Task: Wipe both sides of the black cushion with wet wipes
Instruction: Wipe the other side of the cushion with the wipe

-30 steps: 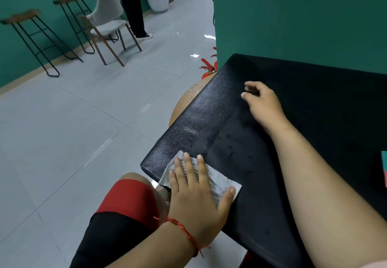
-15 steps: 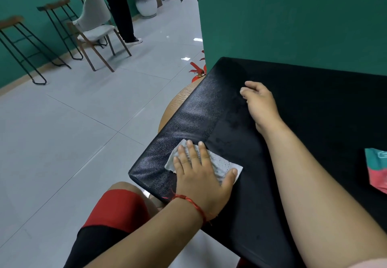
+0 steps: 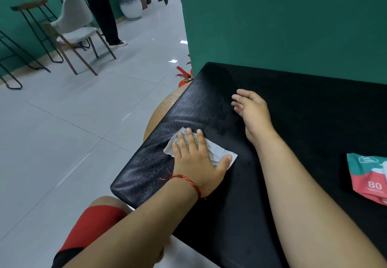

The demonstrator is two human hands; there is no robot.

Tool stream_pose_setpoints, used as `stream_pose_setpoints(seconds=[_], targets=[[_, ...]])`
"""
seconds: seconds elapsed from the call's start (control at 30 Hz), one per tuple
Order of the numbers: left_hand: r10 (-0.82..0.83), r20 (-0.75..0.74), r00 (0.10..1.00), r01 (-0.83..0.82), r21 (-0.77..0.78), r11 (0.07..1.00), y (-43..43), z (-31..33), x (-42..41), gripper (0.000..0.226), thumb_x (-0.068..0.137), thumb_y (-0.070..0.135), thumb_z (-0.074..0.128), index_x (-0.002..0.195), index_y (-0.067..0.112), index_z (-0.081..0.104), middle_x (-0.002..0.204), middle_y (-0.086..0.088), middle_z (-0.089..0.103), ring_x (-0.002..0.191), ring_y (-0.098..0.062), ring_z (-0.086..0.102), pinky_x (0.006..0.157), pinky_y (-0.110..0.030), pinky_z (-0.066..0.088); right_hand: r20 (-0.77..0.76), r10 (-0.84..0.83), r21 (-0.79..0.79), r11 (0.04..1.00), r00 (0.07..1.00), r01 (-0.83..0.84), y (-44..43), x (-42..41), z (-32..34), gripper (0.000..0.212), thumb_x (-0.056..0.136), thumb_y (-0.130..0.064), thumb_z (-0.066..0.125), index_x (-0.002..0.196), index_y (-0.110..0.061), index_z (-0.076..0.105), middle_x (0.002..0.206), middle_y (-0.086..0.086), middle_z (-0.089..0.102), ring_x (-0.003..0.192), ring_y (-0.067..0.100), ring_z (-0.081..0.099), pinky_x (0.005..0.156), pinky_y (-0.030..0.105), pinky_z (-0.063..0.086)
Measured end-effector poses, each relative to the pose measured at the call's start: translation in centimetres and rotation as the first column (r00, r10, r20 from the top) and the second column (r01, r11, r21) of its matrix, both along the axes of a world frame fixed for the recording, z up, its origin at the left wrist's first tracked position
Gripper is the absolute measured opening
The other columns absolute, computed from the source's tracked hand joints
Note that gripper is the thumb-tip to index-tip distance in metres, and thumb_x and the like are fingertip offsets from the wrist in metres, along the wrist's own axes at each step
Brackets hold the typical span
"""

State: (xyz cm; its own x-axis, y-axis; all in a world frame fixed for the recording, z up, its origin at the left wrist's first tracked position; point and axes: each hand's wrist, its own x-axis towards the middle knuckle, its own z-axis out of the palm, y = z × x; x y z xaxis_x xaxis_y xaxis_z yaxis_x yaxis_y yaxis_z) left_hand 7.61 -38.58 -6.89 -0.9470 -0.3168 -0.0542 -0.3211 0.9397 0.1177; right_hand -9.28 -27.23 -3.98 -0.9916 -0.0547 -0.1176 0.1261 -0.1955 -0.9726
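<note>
A: Fingers (image 3: pixel 189 142) of the left hand (image 3: pixel 196 165) are straight and a bit spread, pressed flat on a white wet wipe (image 3: pixel 218 153), thumb stuck out over its right corner. Not pinching it, just palm down on top

B: ok, and where's the cushion sitting?

A: the black cushion (image 3: pixel 303 125) lies flat across a round wooden table (image 3: pixel 165 104), with its near left corner hanging past the table edge above the person's knee. The wipe is on the top face near that left end, and the surface there looks shiny and grainy

B: other hand?

A: right hand (image 3: pixel 252 110) rests on the cushion farther back, apart from the wipe, fingers loosely bent and holding nothing. There's a red string (image 3: pixel 188 181) round the left wrist, and a teal and red pack of wipes (image 3: pixel 368 177) lies on the cushion way over at the right edge
</note>
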Motion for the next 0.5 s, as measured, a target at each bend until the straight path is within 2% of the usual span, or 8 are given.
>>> stream_pose_setpoints(seconds=[0.07,0.13,0.3,0.4,0.5], targets=[[0.002,0.01,1.0,-0.002,0.004,1.0,0.2,0.1,-0.6,0.113,0.088,0.088,0.015,0.166,0.011,-0.01,0.172,-0.019,-0.02,0.157,-0.038,-0.024,0.128,-0.054,-0.01,-0.017,0.004,0.043,0.999,1.0,-0.003,0.2,0.6,0.1,0.02,0.101,-0.011,0.063,0.115,-0.02,0.073,0.11,0.001,0.076,0.095,0.013,0.071,0.092,0.029,0.059],[0.006,0.024,1.0,-0.006,-0.001,1.0,0.3,0.3,-1.2,0.113,0.087,0.088,0.013,0.166,0.01,-0.012,0.171,-0.02,-0.021,0.157,-0.039,-0.024,0.128,-0.054,-0.011,-0.061,0.061,0.162,0.986,0.996,-0.051,0.9,1.3,0.2,0.022,0.101,-0.01,0.06,0.114,-0.022,0.074,0.107,-0.003,0.077,0.093,0.013,0.072,0.09,0.031,0.059],[0.018,0.018,1.0,-0.019,0.008,1.0,0.8,0.4,-2.8,0.114,0.084,0.088,0.011,0.166,0.01,-0.011,0.171,-0.02,-0.02,0.157,-0.039,-0.024,0.127,-0.055,-0.011,-0.179,0.189,0.51,0.857,0.965,-0.074,4.8,3.7,-0.1,0.029,0.103,-0.013,0.055,0.106,-0.032,0.076,0.099,-0.014,0.078,0.088,0.006,0.074,0.086,0.03,0.058],[0.014,0.02,1.0,-0.014,0.007,1.0,1.0,0.3,-4.0,0.113,0.086,0.088,0.011,0.166,0.01,-0.012,0.171,-0.02,-0.021,0.157,-0.039,-0.024,0.128,-0.055,-0.011,-0.233,0.191,0.569,0.822,0.954,-0.025,6.9,5.3,-0.1,0.03,0.105,-0.016,0.054,0.104,-0.035,0.077,0.094,-0.018,0.076,0.084,0.004,0.072,0.08,0.023,0.053],[0.006,0.031,0.999,-0.006,0.019,1.0,1.2,0.4,-5.6,0.111,0.09,0.087,0.014,0.165,0.01,-0.014,0.17,-0.02,-0.022,0.157,-0.039,-0.025,0.128,-0.055,-0.01,-0.265,0.129,0.557,0.83,0.955,0.042,8.2,6.2,-0.2,0.03,0.104,-0.017,0.056,0.098,-0.038,0.077,0.086,-0.016,0.074,0.069,0.01,0.068,0.065,0.027,0.053]])
